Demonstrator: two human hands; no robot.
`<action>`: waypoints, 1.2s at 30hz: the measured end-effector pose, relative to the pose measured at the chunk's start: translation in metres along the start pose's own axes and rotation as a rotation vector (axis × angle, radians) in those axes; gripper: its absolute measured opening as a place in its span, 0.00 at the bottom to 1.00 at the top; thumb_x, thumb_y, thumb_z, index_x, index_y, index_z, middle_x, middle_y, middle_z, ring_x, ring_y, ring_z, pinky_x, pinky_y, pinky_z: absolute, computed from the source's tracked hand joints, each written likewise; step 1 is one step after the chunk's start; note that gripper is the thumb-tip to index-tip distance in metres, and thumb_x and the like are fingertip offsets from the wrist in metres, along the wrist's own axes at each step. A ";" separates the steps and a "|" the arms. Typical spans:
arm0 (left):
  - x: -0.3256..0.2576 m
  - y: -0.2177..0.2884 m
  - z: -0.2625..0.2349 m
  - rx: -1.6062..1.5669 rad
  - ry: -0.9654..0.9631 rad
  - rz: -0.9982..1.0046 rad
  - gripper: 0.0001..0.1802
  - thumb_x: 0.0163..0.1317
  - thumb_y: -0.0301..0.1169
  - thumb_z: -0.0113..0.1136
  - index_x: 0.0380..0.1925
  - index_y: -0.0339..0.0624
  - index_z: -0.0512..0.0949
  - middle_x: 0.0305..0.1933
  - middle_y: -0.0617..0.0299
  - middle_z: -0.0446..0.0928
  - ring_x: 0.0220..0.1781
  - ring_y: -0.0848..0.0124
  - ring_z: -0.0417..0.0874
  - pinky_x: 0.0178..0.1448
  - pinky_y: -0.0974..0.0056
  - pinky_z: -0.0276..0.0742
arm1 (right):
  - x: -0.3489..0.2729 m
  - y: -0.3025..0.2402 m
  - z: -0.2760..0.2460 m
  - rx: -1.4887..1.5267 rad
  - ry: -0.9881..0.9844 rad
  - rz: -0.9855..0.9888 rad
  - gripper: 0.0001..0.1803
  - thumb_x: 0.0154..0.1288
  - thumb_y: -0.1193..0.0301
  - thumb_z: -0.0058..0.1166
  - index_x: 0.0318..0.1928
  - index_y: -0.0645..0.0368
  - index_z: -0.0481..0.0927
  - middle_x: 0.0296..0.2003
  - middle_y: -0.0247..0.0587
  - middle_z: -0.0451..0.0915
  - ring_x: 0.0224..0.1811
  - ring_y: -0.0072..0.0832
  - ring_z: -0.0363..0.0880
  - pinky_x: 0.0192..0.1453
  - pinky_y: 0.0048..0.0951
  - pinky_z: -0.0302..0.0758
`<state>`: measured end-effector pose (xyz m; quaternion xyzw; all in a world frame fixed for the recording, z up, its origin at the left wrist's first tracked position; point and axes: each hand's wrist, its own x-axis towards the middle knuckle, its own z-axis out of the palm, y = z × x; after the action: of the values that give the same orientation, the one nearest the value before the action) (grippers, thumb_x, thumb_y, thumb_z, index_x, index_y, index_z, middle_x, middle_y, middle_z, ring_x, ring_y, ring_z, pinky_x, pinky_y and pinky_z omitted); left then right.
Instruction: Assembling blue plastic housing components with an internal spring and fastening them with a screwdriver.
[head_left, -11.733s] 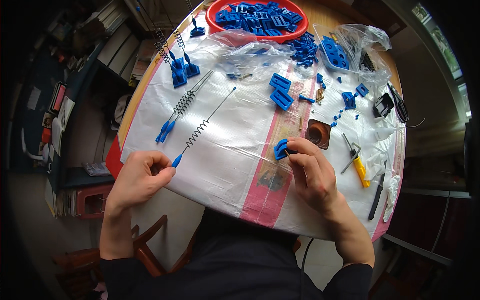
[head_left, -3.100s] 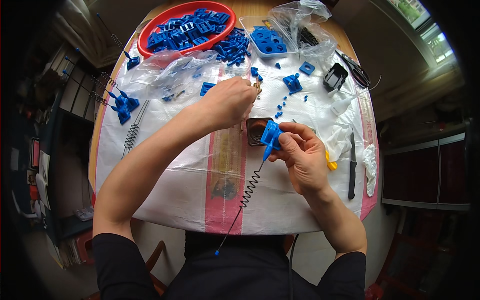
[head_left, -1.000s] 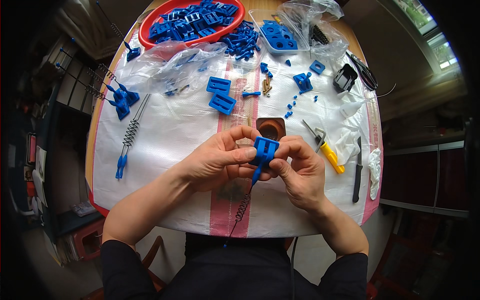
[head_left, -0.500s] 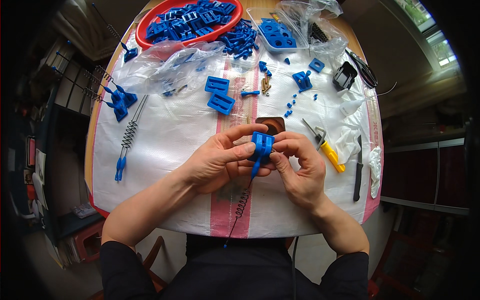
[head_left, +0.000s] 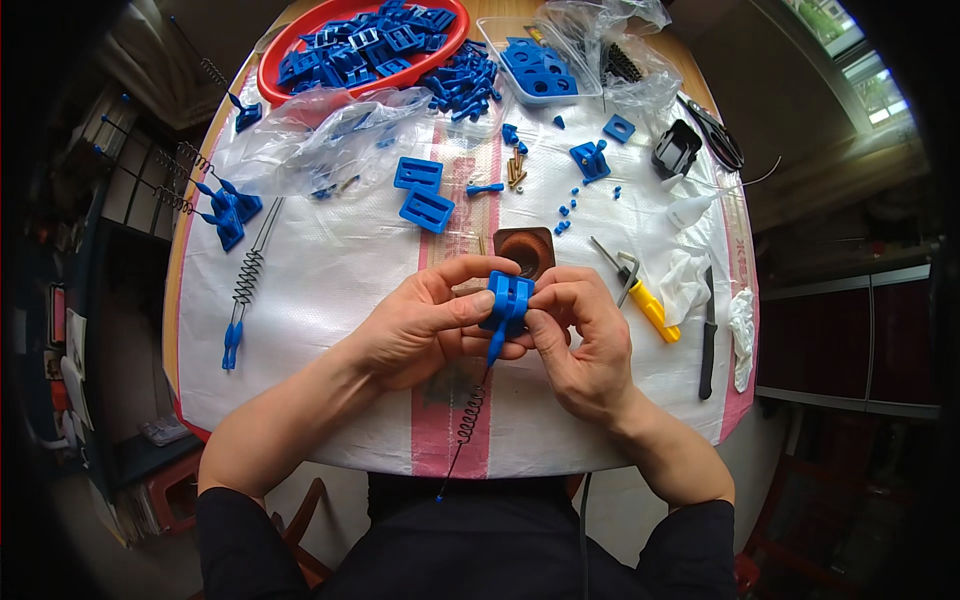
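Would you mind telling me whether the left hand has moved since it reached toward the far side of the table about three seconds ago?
Yes. The left hand has come back toward the person, from beyond the brown square block to its near side, now on the blue bracket.

bright daylight, sharp, fisheye-bent dark edges

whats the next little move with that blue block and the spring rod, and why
Probably press the rod's blue end deeper into the blue slotted block. Both hands, left hand and right hand, pinch the block, while the spring rod hangs loosely below it toward the table edge, looking only partly seated.
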<state>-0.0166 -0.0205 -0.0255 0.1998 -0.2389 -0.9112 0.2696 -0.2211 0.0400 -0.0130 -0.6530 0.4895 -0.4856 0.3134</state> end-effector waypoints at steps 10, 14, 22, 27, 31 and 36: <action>-0.001 0.006 -0.001 -0.034 0.025 0.020 0.24 0.71 0.32 0.58 0.65 0.44 0.68 0.54 0.41 0.79 0.53 0.48 0.85 0.55 0.53 0.87 | 0.016 -0.049 -0.077 -0.613 0.128 -0.093 0.11 0.58 0.78 0.68 0.39 0.64 0.79 0.34 0.43 0.79 0.29 0.30 0.76 0.34 0.29 0.72; -0.001 0.004 -0.004 -0.053 0.015 0.047 0.24 0.71 0.33 0.58 0.65 0.43 0.69 0.54 0.41 0.79 0.53 0.49 0.85 0.55 0.54 0.87 | 0.001 -0.030 -0.101 -0.976 -0.013 0.083 0.12 0.58 0.74 0.67 0.40 0.65 0.80 0.36 0.46 0.80 0.37 0.41 0.79 0.43 0.37 0.75; 0.005 0.002 -0.003 -0.068 -0.026 0.058 0.23 0.71 0.33 0.58 0.64 0.42 0.69 0.54 0.41 0.78 0.53 0.49 0.86 0.55 0.54 0.87 | -0.005 -0.015 -0.105 -1.051 -0.085 0.116 0.10 0.59 0.72 0.65 0.37 0.63 0.79 0.31 0.47 0.80 0.33 0.42 0.80 0.40 0.40 0.76; 0.002 0.003 -0.004 -0.078 -0.023 0.061 0.23 0.71 0.32 0.57 0.64 0.42 0.68 0.54 0.41 0.78 0.53 0.49 0.86 0.55 0.54 0.87 | 0.010 -0.058 -0.106 -0.940 -0.047 0.065 0.09 0.58 0.73 0.66 0.35 0.62 0.78 0.27 0.46 0.81 0.24 0.39 0.80 0.32 0.36 0.75; 0.000 0.003 -0.007 -0.082 -0.027 0.069 0.23 0.72 0.32 0.57 0.64 0.42 0.68 0.54 0.41 0.78 0.53 0.50 0.86 0.55 0.54 0.87 | 0.015 -0.082 -0.123 -0.899 -0.058 0.163 0.09 0.59 0.74 0.66 0.38 0.64 0.81 0.28 0.46 0.83 0.26 0.33 0.83 0.31 0.29 0.76; 0.002 0.004 -0.004 -0.111 -0.033 0.075 0.23 0.72 0.32 0.56 0.65 0.42 0.67 0.55 0.40 0.78 0.53 0.50 0.86 0.54 0.55 0.88 | 0.016 -0.076 -0.108 -0.395 0.018 -0.168 0.16 0.57 0.82 0.67 0.46 0.67 0.80 0.38 0.42 0.84 0.35 0.24 0.84 0.40 0.23 0.80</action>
<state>-0.0148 -0.0258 -0.0275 0.1605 -0.1995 -0.9156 0.3101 -0.2969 0.0571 0.0955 -0.7360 0.5217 -0.4104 0.1333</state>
